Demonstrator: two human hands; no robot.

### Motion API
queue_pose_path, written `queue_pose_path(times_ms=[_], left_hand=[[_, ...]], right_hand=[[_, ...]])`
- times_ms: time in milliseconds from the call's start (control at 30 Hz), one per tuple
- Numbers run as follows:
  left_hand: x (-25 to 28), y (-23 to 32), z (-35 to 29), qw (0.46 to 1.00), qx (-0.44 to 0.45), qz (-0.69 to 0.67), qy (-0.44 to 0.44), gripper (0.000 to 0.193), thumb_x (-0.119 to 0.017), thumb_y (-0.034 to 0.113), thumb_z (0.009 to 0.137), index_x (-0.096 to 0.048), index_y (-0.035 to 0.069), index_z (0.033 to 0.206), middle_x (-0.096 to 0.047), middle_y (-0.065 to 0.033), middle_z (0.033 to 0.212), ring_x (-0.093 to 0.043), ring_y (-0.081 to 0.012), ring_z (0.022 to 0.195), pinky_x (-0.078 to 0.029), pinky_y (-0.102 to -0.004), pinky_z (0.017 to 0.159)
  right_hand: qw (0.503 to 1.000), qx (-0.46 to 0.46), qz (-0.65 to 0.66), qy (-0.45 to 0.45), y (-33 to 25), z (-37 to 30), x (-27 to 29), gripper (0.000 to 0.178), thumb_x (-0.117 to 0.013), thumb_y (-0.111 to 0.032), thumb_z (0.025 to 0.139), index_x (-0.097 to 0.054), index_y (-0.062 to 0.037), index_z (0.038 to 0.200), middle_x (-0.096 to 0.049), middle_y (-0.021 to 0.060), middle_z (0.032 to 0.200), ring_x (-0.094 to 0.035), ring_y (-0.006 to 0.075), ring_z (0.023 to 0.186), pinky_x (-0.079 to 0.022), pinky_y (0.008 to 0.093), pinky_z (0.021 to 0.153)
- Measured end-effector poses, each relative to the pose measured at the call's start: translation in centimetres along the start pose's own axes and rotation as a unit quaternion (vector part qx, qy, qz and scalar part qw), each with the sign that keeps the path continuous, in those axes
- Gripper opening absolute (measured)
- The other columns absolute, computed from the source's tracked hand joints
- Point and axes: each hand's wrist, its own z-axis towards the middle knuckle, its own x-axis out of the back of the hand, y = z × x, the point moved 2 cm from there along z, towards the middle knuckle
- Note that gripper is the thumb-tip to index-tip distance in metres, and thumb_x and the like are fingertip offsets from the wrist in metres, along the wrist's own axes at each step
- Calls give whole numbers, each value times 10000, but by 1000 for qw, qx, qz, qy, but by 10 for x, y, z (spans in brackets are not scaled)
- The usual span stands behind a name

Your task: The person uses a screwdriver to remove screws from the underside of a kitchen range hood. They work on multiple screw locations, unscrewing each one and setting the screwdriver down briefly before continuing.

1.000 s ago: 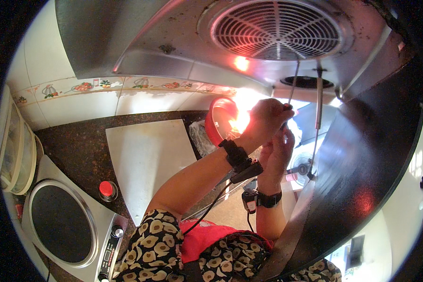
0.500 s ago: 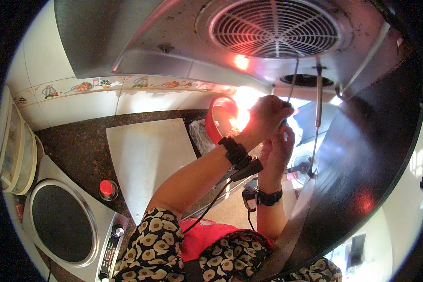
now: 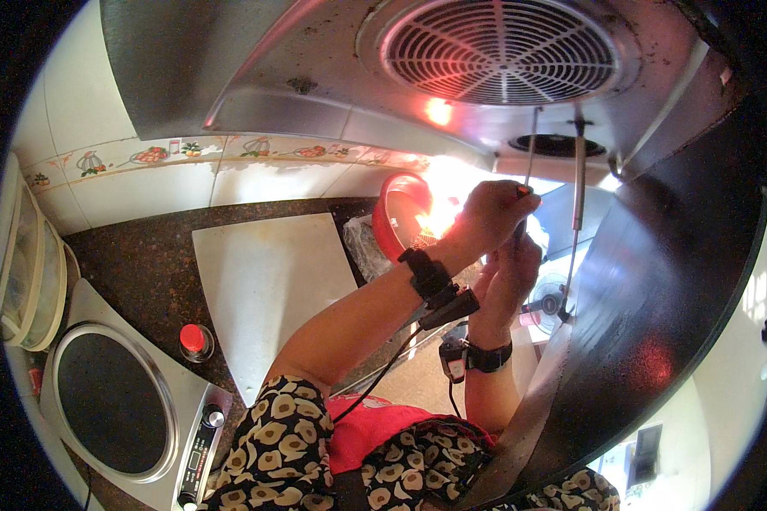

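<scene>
Under a metal range hood (image 3: 290, 115), both of my hands are raised and closed around what looks like a screwdriver (image 3: 533, 153). Its thin shaft rises nearly upright to the hood's underside, by the rim of the round slotted grille (image 3: 503, 68). My left hand (image 3: 486, 217) grips the upper part of the dark handle, of which a bit of orange shows. Just beneath, my right hand (image 3: 513, 268) is wrapped round the handle's lower end, its fingers partly in shadow. Whether the tip sits in a screw is too small to tell.
A thin metal support rod (image 3: 579, 175) hangs right of my hands, beside the hood's large dark panel (image 3: 639, 281). Below lie a red-rimmed bowl (image 3: 386, 217), a pale board (image 3: 273, 289), a red-capped jar (image 3: 196, 341) and an electric cooktop (image 3: 115, 404). A fan (image 3: 550, 298) stands beyond.
Both hands have shifted slightly right, the left one also a little down. The shaft stands a little more upright. The cooktop's red display digits no longer show.
</scene>
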Motion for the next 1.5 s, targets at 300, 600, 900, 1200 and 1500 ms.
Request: queue_pose_path(times_ms=[300,600,900,1200,1500], left_hand=[[4,2,-5,992,19,117,-51,328,-623,356,887,-665,38,956,-670,-160,881,-668,-297,834,-526,-368,776],[-6,34,-3,998,-19,58,-3,307,-665,299,883,-679,9,984,-684,-149,954,-652,-246,866,-526,-356,767],[-6,48,7,995,-74,60,-26,257,-645,249,884,-707,1,867,-682,-154,872,-643,-258,736,-519,-367,705],[-2,69,-5,995,-95,-12,26,279,-715,227,862,-669,-30,960,-678,-124,844,-653,-184,767,-530,-315,708],[32,106,-42,978,-140,39,148,213,-719,181,823,-684,7,942,-650,-136,829,-633,-250,709,-496,-338,645]], right_hand=[[998,-67,-8,19,2,-10,-4,150,-635,-159,936,-540,-69,1008,-526,-14,863,-477,63,724,-425,213,637],[911,192,-366,-6,-7,-4,-4,156,-553,-153,970,-527,-19,1046,-496,34,1032,-478,120,909,-434,259,790],[989,85,-102,68,-12,0,-11,276,-516,-252,992,-514,-34,1162,-541,56,1107,-521,171,991,-445,325,870],[789,240,-565,27,-29,5,-21,302,-537,-237,974,-506,-17,1178,-572,116,1060,-559,226,993,-454,355,868],[849,229,-471,-66,-54,-21,-63,249,-608,-135,900,-506,-1,1083,-550,122,929,-554,281,869,-445,372,790]])
